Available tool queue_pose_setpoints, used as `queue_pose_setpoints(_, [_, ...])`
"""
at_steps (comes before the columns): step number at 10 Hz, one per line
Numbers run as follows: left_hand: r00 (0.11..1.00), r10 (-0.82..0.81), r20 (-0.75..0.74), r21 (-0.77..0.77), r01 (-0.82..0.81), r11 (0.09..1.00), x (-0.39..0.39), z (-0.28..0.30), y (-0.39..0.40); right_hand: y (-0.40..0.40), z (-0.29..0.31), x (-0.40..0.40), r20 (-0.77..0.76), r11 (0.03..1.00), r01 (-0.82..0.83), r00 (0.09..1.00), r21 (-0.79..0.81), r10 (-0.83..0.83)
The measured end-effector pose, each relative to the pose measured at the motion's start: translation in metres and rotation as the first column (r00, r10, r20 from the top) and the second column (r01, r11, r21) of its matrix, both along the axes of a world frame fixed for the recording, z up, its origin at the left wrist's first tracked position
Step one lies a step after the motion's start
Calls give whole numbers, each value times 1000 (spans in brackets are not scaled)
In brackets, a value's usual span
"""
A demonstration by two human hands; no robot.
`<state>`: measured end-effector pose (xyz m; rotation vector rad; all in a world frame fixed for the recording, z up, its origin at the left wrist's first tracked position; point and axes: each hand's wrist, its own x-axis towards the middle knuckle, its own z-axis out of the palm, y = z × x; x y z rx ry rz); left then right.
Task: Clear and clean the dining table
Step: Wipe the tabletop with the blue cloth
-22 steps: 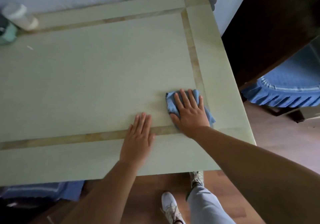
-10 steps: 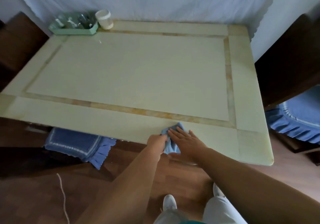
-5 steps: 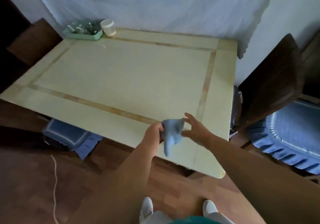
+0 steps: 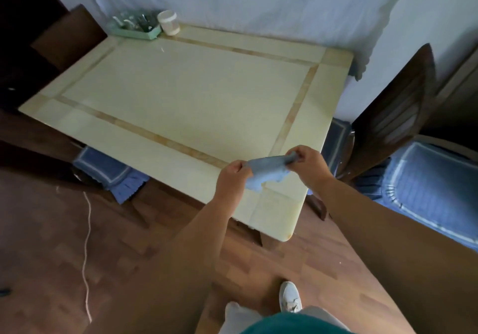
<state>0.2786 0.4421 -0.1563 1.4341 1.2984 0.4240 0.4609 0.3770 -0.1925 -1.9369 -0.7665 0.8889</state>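
Observation:
A pale cream dining table [image 4: 186, 95] with a tan inlaid border fills the middle of the view. Above its near right corner I hold a light blue cloth [image 4: 267, 170] stretched between both hands, lifted off the surface. My left hand [image 4: 231, 177] pinches the cloth's left end. My right hand [image 4: 307, 163] pinches its right end, slightly higher. The cloth's lower edge hangs loose between them.
At the table's far left corner sit a green tray [image 4: 134, 27] of small items and a white lidded jar [image 4: 168, 22]. Dark wooden chairs with blue cushions stand at the right [image 4: 424, 176] and under the left edge [image 4: 103, 168]. A white cord [image 4: 86, 243] lies on the wooden floor.
The cloth left the table surface. My left hand took hold of one end, then my right hand gripped the other, and the cloth is now pulled out between them. I have stepped back.

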Motion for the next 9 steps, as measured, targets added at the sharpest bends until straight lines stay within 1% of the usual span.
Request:
queue_pose_setpoints(1, [998,-29,-59,-32,27,999,-4,-9,-9,-13,-9,2,35,999,-3,999,-42,5])
queue_pose_setpoints(2, [984,-113,-141,-116,97,989,-18,-27,-23,-31,-26,-2,80,983,-96,991,-154,110])
queue_pose_setpoints(3, [959,-199,-204,-161,168,973,-37,-54,-34,-48,-44,-10,51,955,-153,984,-255,172])
queue_pose_setpoints(4, [970,-160,-182,-240,114,964,-51,-73,-38,-53,-54,-16,6,953,-148,988,-264,155])
queue_pose_setpoints(5, [991,-42,-127,-250,9,968,-56,-80,-34,-49,-56,-21,12,966,-91,995,-241,96])
queue_pose_setpoints(6, [995,79,-57,-223,-89,971,-61,-79,-30,-44,-57,-23,-6,976,37,999,-214,-39])
queue_pose_setpoints(7, [989,143,-24,-218,-145,965,-74,-73,-29,-39,-53,-25,-88,959,130,984,-250,-156])
queue_pose_setpoints(8, [987,158,-17,-246,-157,957,-93,-66,-29,-37,-45,-28,33,938,126,992,-322,-122])
queue_pose_setpoints(9, [980,200,3,-206,-195,959,-109,-48,-21,-24,-25,-38,76,944,126,991,-305,-107])
